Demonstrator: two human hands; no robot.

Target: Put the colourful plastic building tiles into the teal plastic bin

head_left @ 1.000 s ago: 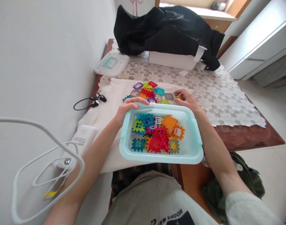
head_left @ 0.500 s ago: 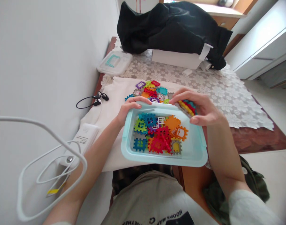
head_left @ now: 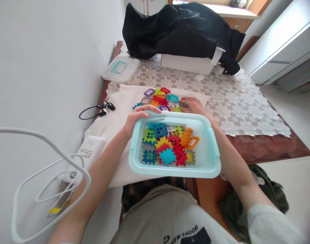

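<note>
A light-blue plastic bin (head_left: 211,159) tilts toward me with colourful toothed plastic tiles inside, among them a turquoise tile (head_left: 167,156), a yellow tile (head_left: 163,144) and an orange tile (head_left: 185,138). My left hand (head_left: 137,118) grips its far left rim, fingers over the edge. Beyond the bin, my right hand (head_left: 194,105) reaches to the right side of a tile pile (head_left: 160,99). Its fingers and thumb are apart around a grey tile (head_left: 183,104); a firm hold on it is not visible. The bin's rim hides the pile's near part.
The pile lies on a white cloth (head_left: 127,98) over a lace tablecloth (head_left: 246,108). At the back left is a clear lid with a turquoise handle (head_left: 122,68). Black earphones (head_left: 101,109), a white power strip (head_left: 90,149) and a looped cable (head_left: 53,145) lie left. Black fabric (head_left: 182,30) covers a white box (head_left: 185,63).
My right hand has let go of a stack of tiles into the bin and moved forward to the pile. Turquoise, yellow and red tiles now lie on top inside. My left hand stays on the rim.
</note>
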